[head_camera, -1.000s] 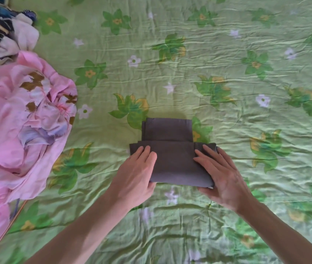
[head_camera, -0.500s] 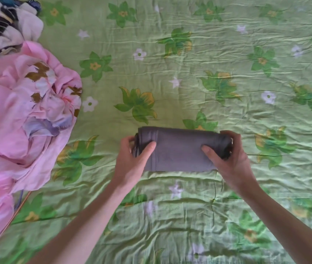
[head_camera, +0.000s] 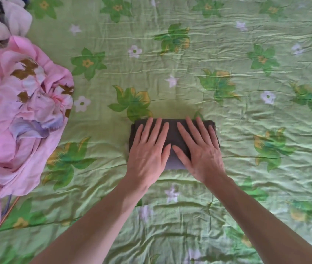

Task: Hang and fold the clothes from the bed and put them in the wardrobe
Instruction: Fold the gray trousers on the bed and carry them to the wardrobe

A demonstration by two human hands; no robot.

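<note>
A dark grey garment [head_camera: 172, 130], folded into a small compact rectangle, lies on the green flowered bedsheet [head_camera: 227, 168] in the middle of the view. My left hand [head_camera: 148, 149] lies flat on its left half with fingers straight and spread. My right hand [head_camera: 199, 147] lies flat on its right half in the same way. Both palms press down on the fabric and cover most of it; only its far edge, its side edges and a strip between the thumbs show.
A crumpled pink flowered cloth [head_camera: 18, 121] is heaped at the left edge of the bed. Behind it at the top left lies a cream and black patterned garment [head_camera: 1, 18]. A wooden bed edge [head_camera: 1, 221] shows at the lower left.
The grey garment was folded over once more into a shorter bundle. My hands let go of its ends and now lie flat on top of it.
</note>
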